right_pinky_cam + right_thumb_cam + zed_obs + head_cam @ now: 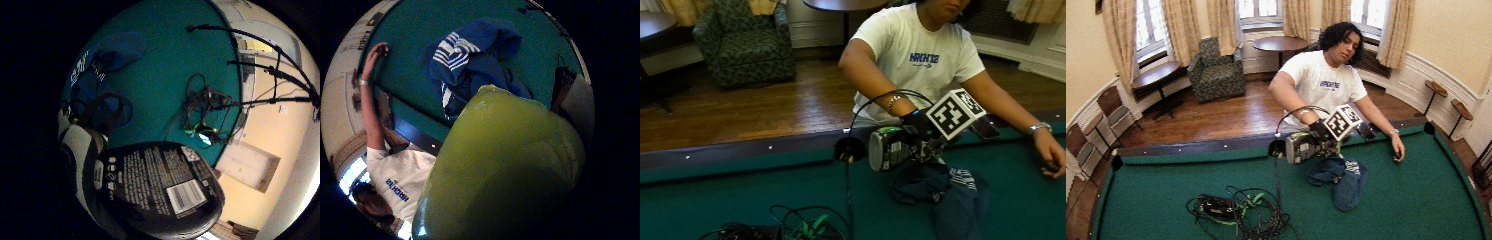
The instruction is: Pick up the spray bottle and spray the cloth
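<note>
Above green felt (740, 195), gloved right hand (919, 122) grips spray bottle (889, 148) sideways over blue cloth (943, 187).

The gloved right hand (919, 122) is held raised above the table surface, in front of the torso, with the forearm angled down and forward from a bent elbow. Its fingers are curled around the spray bottle (887, 148), which is carried tilted on its side. A bracelet is worn at that wrist. The bare left hand (1053, 159) is rested on the green table (740, 200), the arm being extended out to the side, with a watch worn at the wrist.
</note>
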Demonstrator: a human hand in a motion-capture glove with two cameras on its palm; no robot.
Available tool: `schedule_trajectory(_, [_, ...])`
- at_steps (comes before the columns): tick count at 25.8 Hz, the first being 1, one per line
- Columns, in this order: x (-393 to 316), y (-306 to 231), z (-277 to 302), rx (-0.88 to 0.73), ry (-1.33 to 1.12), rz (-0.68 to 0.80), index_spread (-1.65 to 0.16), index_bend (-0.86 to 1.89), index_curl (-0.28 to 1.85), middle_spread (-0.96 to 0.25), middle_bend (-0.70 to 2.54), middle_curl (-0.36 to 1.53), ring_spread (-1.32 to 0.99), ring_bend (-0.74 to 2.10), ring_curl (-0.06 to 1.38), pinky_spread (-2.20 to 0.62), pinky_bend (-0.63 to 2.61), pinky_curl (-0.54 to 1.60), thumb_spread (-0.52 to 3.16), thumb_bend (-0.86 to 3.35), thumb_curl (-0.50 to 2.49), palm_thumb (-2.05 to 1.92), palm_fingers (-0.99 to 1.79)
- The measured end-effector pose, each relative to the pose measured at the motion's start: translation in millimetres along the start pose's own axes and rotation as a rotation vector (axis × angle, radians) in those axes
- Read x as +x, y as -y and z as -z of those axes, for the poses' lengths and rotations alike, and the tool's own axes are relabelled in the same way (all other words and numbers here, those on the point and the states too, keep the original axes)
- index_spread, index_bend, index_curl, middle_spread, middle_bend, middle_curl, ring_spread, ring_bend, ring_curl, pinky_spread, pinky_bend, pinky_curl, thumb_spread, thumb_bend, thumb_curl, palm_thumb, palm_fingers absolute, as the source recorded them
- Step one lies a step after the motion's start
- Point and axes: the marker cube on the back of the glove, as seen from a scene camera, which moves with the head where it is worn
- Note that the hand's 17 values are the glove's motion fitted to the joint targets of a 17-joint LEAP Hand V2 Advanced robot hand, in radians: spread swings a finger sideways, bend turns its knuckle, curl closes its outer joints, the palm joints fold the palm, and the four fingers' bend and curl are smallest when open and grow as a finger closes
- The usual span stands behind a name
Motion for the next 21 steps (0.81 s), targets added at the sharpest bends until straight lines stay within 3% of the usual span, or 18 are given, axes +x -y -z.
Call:
schedule_trajectory(10, [-33,22,-24,-0.128,-0.105,0.055,-0.26,0.46,0.59,-0.2,0.69,0.56,-0.23,0.68,0.48,-0.33,0.37,0.38,0.27,-0.03,0.83,0.87,1.39])
schedule_trajectory(21, [-40,22,-31,-0.151,-0.095,0.038,-0.26,0.46,0.59,-0.2,0.69,0.56,-0.23,0.67,0.48,-0.33,0.37,0.38,0.27,-0.03,0.84,0.87,1.39])
